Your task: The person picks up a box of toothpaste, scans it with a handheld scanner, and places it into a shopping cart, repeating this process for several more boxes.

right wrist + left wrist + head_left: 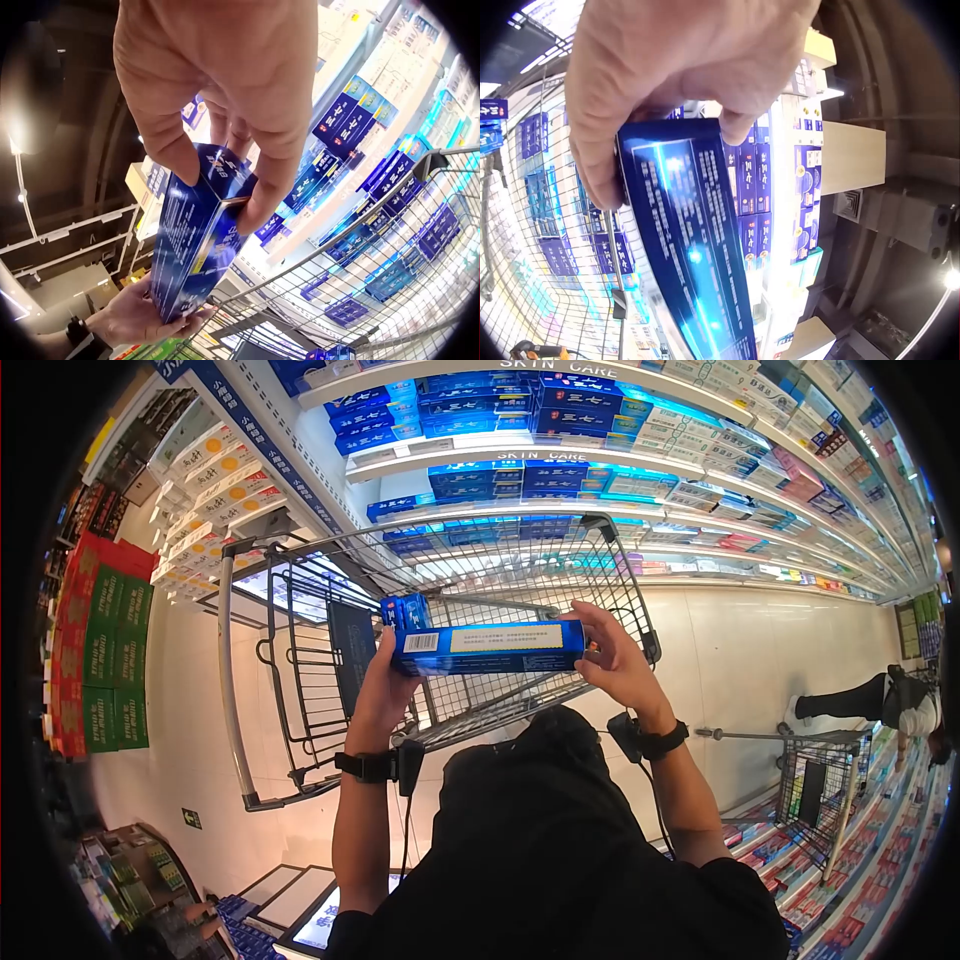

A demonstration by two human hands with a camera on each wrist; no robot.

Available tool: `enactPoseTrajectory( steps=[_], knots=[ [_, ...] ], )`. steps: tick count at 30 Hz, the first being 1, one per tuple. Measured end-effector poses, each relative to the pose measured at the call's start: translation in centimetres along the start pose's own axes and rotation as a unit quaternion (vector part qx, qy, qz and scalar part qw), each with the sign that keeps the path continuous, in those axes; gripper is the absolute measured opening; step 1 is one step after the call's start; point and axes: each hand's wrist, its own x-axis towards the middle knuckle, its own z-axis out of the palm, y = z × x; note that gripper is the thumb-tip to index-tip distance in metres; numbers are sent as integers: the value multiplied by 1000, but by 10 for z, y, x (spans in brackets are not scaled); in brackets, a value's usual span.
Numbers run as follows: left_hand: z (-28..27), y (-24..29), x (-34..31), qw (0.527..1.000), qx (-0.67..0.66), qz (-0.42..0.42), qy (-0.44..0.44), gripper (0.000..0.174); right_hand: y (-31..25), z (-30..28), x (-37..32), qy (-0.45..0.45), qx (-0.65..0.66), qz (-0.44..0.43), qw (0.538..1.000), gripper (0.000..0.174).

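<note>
A long blue toothpaste box (488, 647) is held level in front of the body, above the shopping cart. At its left end my left hand (385, 685) grips it, the thumb and fingers on opposite sides in the left wrist view. My right hand (622, 668) pinches the other end, with thumb and fingertips on the carton's edges near its end flap (225, 166). A barcode and a pale printed panel face up in the head view. Just beyond the left end, a smaller patch of blue packaging (405, 610) shows, partly hidden by the held box.
The wire cart (480, 710) stands between the body and the shelves (560, 455), which carry rows of blue cartons. Stacked white boxes (215, 490) and red and green cartons (110, 650) stand left. Another person (880, 700) and a second cart (825, 785) are at right.
</note>
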Motion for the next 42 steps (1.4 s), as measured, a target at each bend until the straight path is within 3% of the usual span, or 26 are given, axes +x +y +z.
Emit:
enactPoseTrajectory(
  steps=[8,11,14,17,20,25,26,32,33,36,37,38,40,42],
  knots=[
    [14,7,-11,997,1,-74,25,61,2,1,-8,4,-108,-82,991,67],
    [11,0,-7,998,58,-9,15,54,8,3,-10,17,-130,-101,986,69],
    [14,1,-5,1000,-4,14,-10,53,7,9,-13,51,-107,-124,985,62],
    [18,4,-9,996,9,70,-45,59,18,-2,-8,65,100,-103,988,55],
    [21,9,-12,990,24,113,-79,66,23,-15,0,67,216,65,972,57],
    [19,13,-10,988,14,111,-107,70,34,-25,17,-160,133,248,946,55],
    [15,9,-9,989,25,105,-103,70,38,-23,19,-172,91,232,953,64],
    [-2,-12,-2,992,65,79,-80,79,42,-1,45,-332,-184,172,909,66],
    [-1,-17,-2,993,18,70,-94,80,41,6,50,-350,-179,169,904,66],
    [-9,-18,-3,999,-10,30,17,78,71,16,57,-343,-149,226,899,69],
    [-16,-19,-3,993,68,25,94,74,80,17,59,-325,-148,252,900,70],
    [-30,-29,-4,975,184,37,115,71,89,18,64,-305,-148,276,899,71],
    [-56,-59,-14,898,409,49,152,64,113,27,75,-264,-133,311,903,71],
    [-58,-75,-30,815,569,79,76,53,167,36,94,-229,-152,322,906,70]
  ],
)
